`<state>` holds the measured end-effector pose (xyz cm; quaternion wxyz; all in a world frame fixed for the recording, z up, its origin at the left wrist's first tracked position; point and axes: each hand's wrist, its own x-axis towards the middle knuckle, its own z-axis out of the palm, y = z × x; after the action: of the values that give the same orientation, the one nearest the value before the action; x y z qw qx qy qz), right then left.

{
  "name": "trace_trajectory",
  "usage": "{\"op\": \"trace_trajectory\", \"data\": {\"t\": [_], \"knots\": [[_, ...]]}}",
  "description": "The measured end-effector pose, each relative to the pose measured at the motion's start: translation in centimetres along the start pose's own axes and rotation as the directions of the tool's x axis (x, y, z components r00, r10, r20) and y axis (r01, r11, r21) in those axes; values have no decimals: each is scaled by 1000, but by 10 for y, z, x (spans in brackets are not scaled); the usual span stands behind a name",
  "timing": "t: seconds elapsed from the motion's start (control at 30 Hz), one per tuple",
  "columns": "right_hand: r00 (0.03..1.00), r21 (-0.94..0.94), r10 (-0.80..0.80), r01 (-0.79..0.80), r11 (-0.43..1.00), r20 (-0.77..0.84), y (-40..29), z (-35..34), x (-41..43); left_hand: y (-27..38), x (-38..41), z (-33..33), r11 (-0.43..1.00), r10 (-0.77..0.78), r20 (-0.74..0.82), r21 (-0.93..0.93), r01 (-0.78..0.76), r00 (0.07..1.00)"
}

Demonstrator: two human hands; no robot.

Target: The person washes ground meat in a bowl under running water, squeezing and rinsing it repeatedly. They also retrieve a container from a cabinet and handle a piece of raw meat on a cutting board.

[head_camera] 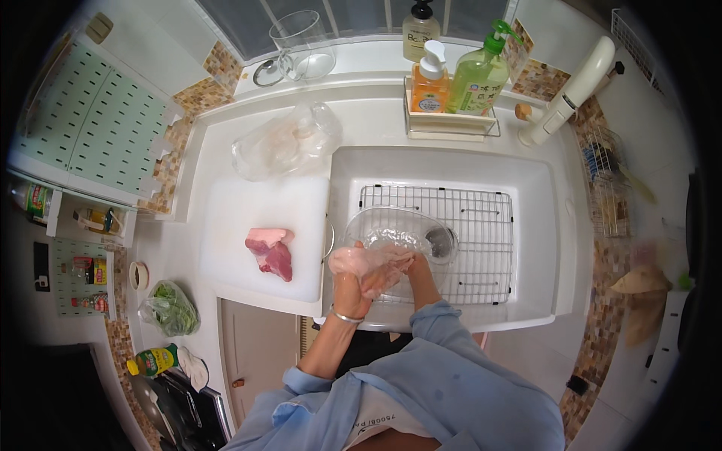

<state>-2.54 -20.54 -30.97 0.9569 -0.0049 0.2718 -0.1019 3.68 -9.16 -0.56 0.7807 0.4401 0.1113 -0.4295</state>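
Observation:
My left hand (351, 297), with a silver bangle at the wrist, holds one side of a pale pink, wet, raw piece of meat (372, 269) with loose skin-like folds. The other end is in my right hand (422, 276), partly hidden by the meat. Both hands are over a clear bowl (389, 217) standing in the white sink (530, 237). Water glints inside the bowl. To the left, a chunk of raw red meat with a pale fat layer (273, 253) lies on a white cutting board (231, 225).
Behind the board lies a crumpled clear plastic bag (287, 141). A wire rack (479, 248) lines the sink floor. Pump bottles (479, 76) stand in a caddy (451, 127) behind it, left of the white faucet (564, 101). Bagged greens (169, 307) sit at far left.

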Motion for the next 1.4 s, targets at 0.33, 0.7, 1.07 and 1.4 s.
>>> {"op": "trace_trajectory", "data": {"t": [0.33, 0.7, 1.07, 1.4], "knots": [[880, -348, -149, -20, 937, -451, 5, 88, -33, -93, 124, -100, 824, -566, 36, -12, 566, 824], [875, -856, -360, -108, 506, -323, -1, 191, -176, -199, 196, -137, 774, -609, 61, -169, 610, 791], [957, -991, -289, 18, 131, -21, -34, 320, -258, -221, 232, -180, 755, -618, -147, -384, 531, 772], [864, -963, -458, 99, -252, 209, -30, 438, -333, -235, 248, -198, 796, -597, -449, -225, 562, 665]]}}
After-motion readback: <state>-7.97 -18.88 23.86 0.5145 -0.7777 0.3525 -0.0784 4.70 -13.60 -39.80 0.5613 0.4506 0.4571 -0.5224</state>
